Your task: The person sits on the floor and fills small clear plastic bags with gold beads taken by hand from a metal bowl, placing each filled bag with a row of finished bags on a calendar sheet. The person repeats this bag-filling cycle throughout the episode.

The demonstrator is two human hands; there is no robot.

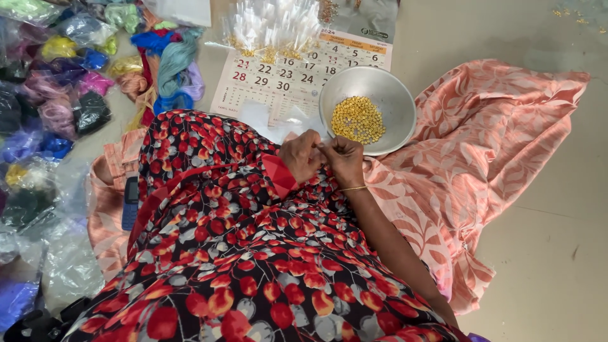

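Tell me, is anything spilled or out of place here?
Yes. A few gold beads lie scattered on the floor at top right, far from the bowl that holds the rest. Both hands work together beside it.

Just beyond the right hand [345,159] stands a bowl [392,95] of dull, brushed-looking grey metal, smooth inside, and in it lie small beads [358,119] with a bright golden, metallic shine. Beyond the left hand [300,155] lies a matt paper calendar sheet [285,82], partly under clear, glossy plastic packets [272,25]. Under both hands spreads soft printed cloth [240,253], black with red and grey leaves, matt. To the right of the right hand lies a salmon-pink cloth [494,133] with a faint sheen. Far to the left of the left hand lie silky thread skeins [174,69] and crinkled, shiny plastic bags [38,95]. A thin golden metal bangle [353,188] rings the right wrist.
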